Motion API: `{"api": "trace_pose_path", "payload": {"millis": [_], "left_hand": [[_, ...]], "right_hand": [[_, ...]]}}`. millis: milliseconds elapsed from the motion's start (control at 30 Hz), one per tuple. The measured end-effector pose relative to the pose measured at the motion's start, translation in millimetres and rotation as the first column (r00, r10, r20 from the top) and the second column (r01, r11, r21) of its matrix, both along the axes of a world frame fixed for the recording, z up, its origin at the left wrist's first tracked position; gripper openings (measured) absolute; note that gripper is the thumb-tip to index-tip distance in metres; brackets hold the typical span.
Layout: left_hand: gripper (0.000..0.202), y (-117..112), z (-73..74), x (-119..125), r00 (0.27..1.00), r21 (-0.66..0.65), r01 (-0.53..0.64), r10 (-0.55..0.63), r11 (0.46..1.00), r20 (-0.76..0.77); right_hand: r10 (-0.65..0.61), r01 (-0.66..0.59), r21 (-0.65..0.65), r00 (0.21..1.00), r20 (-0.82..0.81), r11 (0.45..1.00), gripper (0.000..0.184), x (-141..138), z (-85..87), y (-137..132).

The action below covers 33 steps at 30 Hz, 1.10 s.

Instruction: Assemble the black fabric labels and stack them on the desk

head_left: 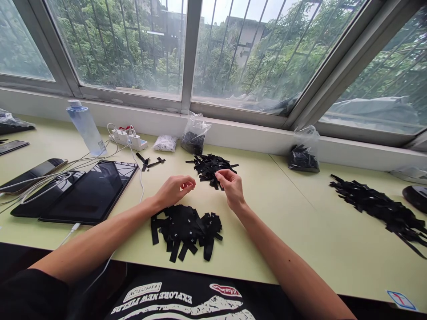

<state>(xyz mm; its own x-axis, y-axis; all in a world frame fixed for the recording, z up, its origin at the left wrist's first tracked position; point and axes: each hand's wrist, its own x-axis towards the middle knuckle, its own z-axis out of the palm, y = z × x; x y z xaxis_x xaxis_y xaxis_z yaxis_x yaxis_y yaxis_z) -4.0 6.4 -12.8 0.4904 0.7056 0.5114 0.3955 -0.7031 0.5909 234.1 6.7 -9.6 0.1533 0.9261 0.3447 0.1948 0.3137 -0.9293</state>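
My left hand (175, 189) hovers over the pale green table (273, 213) with its fingers curled in; I cannot make out anything in them. My right hand (230, 184) pinches at the near edge of a loose heap of black fabric labels (211, 166). Just below both wrists lies a second pile of black labels (187, 229) with small white marks. A few stray black labels (150, 162) lie to the left of the far heap.
Two tablets (90, 191) and phones (31, 171) with white cables lie at left, beside a water bottle (86, 129) and a power strip (128, 138). Plastic bags (195, 135) of labels stand by the sill. Another bag (303, 153) and label heap (376, 206) lie right.
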Motion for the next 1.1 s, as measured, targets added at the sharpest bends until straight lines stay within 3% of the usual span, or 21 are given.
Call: {"api": "trace_pose_path", "payload": {"millis": [267, 467, 600, 700, 767, 833, 900, 967, 1100], "left_hand": [[0.015, 0, -2.8, 0, 1.0, 0.004, 0.012, -0.012, 1.0, 0.004], [0.013, 1, -3.7, 0, 1.0, -0.001, 0.001, -0.001, 1.0, -0.003], [0.012, 0, -2.4, 0, 1.0, -0.019, 0.0, 0.0, 1.0, -0.013], [0.012, -1, -0.9, 0, 1.0, -0.021, -0.001, 0.001, 1.0, -0.02], [0.013, -1, -0.4, 0, 1.0, -0.013, 0.0, -0.001, 1.0, -0.02], [0.013, -1, -0.7, 0, 1.0, -0.011, 0.003, -0.004, 1.0, -0.02], [0.013, -1, -1.5, 0, 1.0, -0.017, 0.002, -0.002, 1.0, -0.019], [0.013, 0, -2.4, 0, 1.0, -0.028, -0.001, 0.001, 1.0, -0.02], [0.013, -1, -2.4, 0, 1.0, -0.032, -0.008, 0.008, 0.999, -0.027]], "right_hand": [[-0.071, 0.069, -0.03, 0.994, -0.084, 0.997, 0.034, 14, -3.2, 9], [0.037, -0.049, -0.077, 0.987, -0.156, 0.996, 0.047, 12, 2.8, 6], [0.098, -0.103, -0.062, 0.992, -0.082, 0.993, 0.034, 7, 7.7, 0], [0.236, -0.231, -0.084, 0.971, 0.049, 0.969, 0.025, 3, 14.1, -8], [0.407, -0.383, -0.152, 0.895, 0.18, 0.911, 0.025, 0, 19.4, -16], [0.615, -0.543, -0.292, 0.727, 0.305, 0.787, 0.022, -3, 23.8, -23], [0.731, -0.613, -0.399, 0.562, 0.386, 0.682, 0.018, -5, 25.8, -28], [0.755, -0.622, -0.432, 0.485, 0.442, 0.653, 0.016, -7, 24.9, -31], [0.737, -0.598, -0.439, 0.469, 0.487, 0.671, 0.012, -10, 18.0, -30]]}}
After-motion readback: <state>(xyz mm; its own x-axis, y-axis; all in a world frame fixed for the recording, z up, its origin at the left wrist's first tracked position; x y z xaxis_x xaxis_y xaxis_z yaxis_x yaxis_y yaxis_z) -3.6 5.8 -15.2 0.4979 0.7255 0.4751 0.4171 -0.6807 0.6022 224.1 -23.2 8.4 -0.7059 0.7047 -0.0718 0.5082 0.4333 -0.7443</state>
